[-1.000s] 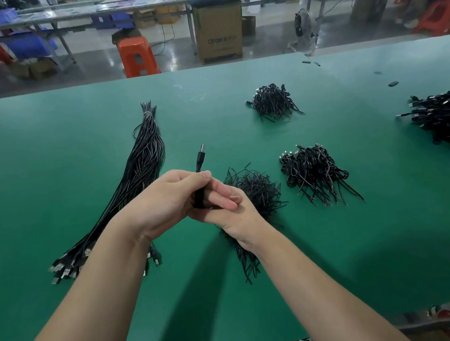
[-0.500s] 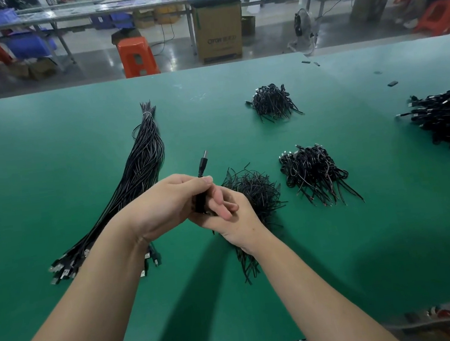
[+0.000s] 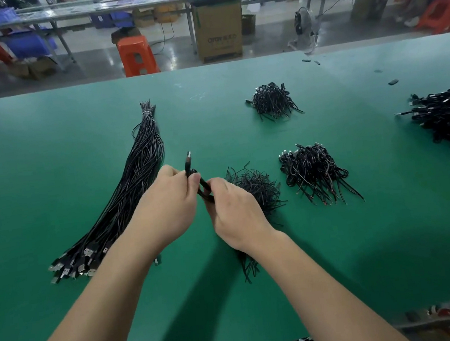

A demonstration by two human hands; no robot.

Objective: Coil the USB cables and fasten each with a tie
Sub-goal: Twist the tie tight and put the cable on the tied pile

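Observation:
Both hands meet over the middle of the green table (image 3: 52, 174). My left hand (image 3: 166, 207) grips a folded black USB cable (image 3: 188, 163), its plug sticking up above my fingers. My right hand (image 3: 233, 208) pinches the cable's lower loops between thumb and fingers. A long bundle of straight black USB cables (image 3: 136, 185) lies to the left, plugs toward me. A loose heap of black wire ties (image 3: 259, 189) lies just behind my right hand, partly hidden by it.
Two piles of coiled, tied cables sit at the right (image 3: 315, 172) and farther back (image 3: 273, 101). A larger black cable pile (image 3: 448, 116) lies at the right edge. Beyond the table stand an orange stool (image 3: 136, 54) and a cardboard box (image 3: 217, 29).
My hands have drawn slightly apart. The cable's loops now show between them, and my right hand has shifted right and down along the coil.

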